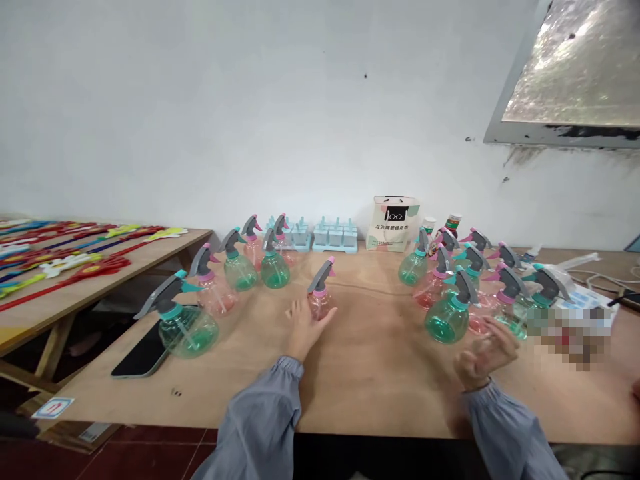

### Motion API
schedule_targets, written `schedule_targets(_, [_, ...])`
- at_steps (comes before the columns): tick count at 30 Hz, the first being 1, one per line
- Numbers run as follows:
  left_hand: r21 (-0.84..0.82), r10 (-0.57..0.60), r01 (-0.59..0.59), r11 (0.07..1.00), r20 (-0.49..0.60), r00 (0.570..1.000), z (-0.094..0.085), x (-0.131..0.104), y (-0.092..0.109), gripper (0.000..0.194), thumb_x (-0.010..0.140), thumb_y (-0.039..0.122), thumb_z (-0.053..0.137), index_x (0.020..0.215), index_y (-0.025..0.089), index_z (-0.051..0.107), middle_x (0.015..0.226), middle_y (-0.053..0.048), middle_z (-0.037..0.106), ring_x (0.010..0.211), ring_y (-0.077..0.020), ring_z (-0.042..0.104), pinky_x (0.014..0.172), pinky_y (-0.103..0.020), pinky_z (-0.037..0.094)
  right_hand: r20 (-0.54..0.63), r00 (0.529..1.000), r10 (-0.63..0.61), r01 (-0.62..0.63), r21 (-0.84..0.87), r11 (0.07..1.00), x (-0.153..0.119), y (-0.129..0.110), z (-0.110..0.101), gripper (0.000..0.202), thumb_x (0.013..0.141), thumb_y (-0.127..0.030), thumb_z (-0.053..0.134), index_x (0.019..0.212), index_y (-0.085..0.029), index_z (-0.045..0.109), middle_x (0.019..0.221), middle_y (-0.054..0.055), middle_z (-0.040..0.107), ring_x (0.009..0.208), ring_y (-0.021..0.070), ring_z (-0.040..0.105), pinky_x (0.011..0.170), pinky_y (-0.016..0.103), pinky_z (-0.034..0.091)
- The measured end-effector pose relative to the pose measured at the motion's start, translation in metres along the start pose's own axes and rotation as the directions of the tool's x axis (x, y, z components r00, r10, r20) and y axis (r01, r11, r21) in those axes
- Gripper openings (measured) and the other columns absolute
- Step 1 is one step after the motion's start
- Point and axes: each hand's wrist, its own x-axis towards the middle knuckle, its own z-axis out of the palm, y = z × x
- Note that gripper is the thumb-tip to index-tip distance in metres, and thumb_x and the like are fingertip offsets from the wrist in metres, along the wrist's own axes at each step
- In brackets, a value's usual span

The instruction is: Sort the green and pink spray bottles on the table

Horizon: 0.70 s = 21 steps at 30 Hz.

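Note:
A pink spray bottle (320, 303) with a grey and pink trigger head stands upright in the middle of the table. My left hand (304, 328) is around its lower body, thumb on the right side and fingers on the left. My right hand (487, 353) hovers over the table with loosely bent fingers apart and nothing visible in it. Just behind that hand is a green spray bottle (447, 321), at the front of a cluster of several green and pink ones. Another group stands on the left, including a front green bottle (193, 333) and a pink bottle (217, 297).
A black phone (140, 353) lies at the left, partly behind a bottle. Along the wall are light-blue ice-pop moulds (335, 237) and a paper bag (393, 225). Cables and plastic wrap (565, 267) lie at the right. A side table (100, 273) holds colourful flat items.

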Motion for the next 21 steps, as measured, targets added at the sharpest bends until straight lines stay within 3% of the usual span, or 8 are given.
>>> schedule_targets(2, [0.065,0.017,-0.019,0.998,0.022,1.0,-0.003,-0.003,0.006,0.066,0.076,0.06,0.069,0.125,0.016,0.055,0.11,-0.013,0.065,0.108,-0.0343,0.058,0.09,-0.046,0.04,0.167,0.978,-0.124,0.101,0.138,0.985,-0.011,-0.027,0.016,0.043,0.077,-0.052,0.064,0.118,-0.039,0.06,0.113,0.012,0.066,0.111,0.0418,0.062,0.095,0.066,0.045])
schedule_targets(4, [0.101,0.057,-0.063,0.993,0.057,0.997,-0.006,-0.008,0.012,0.061,0.08,0.058,0.065,0.123,0.017,0.057,0.109,-0.013,0.066,0.105,-0.0332,0.057,0.087,-0.044,0.04,0.406,0.907,-0.113,0.044,0.177,0.983,-0.016,-0.056,0.047,0.035,0.084,-0.039,0.064,0.119,-0.037,0.06,0.115,0.007,0.068,0.111,0.0362,0.064,0.102,0.062,0.044])
schedule_targets(8, [0.142,0.143,-0.156,0.978,0.094,0.985,-0.003,-0.019,0.022,0.05,0.087,0.045,0.058,0.128,0.016,0.057,0.114,-0.016,0.065,0.104,-0.0322,0.056,0.086,-0.044,0.039,0.521,0.85,0.074,-0.219,0.222,0.95,-0.017,-0.097,0.126,0.068,0.082,-0.049,0.068,0.141,-0.023,0.045,0.14,0.015,0.055,0.133,0.0351,0.049,0.112,0.058,0.038])
schedule_targets(11, [0.151,0.189,-0.203,0.968,0.098,0.977,0.002,-0.025,0.026,0.055,0.087,0.039,0.057,0.136,0.015,0.053,0.123,-0.018,0.063,0.107,-0.0324,0.055,0.087,-0.045,0.04,0.535,0.834,0.134,-0.302,0.24,0.922,-0.018,-0.107,0.167,0.081,0.075,-0.05,0.074,0.143,-0.022,0.041,0.143,0.016,0.05,0.137,0.0348,0.044,0.114,0.056,0.035])
schedule_targets(15, [0.088,0.223,-0.237,0.968,0.145,0.964,0.001,-0.029,0.026,0.066,0.084,0.042,0.061,0.143,0.017,0.048,0.128,-0.017,0.061,0.111,-0.0325,0.056,0.092,-0.047,0.04,0.491,0.852,0.181,-0.326,0.228,0.917,-0.02,-0.106,0.183,0.062,0.079,-0.04,0.068,0.135,-0.024,0.049,0.125,0.013,0.06,0.124,0.0317,0.053,0.11,0.054,0.038])
schedule_targets(18, [-0.041,0.255,-0.252,0.967,0.151,0.955,-0.006,-0.022,0.018,0.065,0.083,0.044,0.062,0.142,0.022,0.047,0.132,-0.014,0.061,0.116,-0.0325,0.056,0.097,-0.05,0.04,0.526,0.825,0.207,-0.374,0.235,0.897,-0.017,-0.102,0.182,0.056,0.079,-0.03,0.062,0.134,-0.026,0.051,0.108,0.008,0.064,0.106,0.0262,0.06,0.1,0.048,0.045])
schedule_targets(21, [-0.17,0.174,-0.178,0.969,-0.039,0.984,-0.017,0.003,0.005,0.054,0.089,0.043,0.055,0.139,0.024,0.046,0.134,-0.014,0.059,0.123,-0.0308,0.054,0.105,-0.051,0.039,0.6,0.773,0.205,-0.429,0.257,0.866,-0.012,-0.098,0.179,0.062,0.079,-0.026,0.06,0.139,-0.026,0.046,0.103,0.005,0.064,0.09,0.0203,0.061,0.09,0.042,0.051])
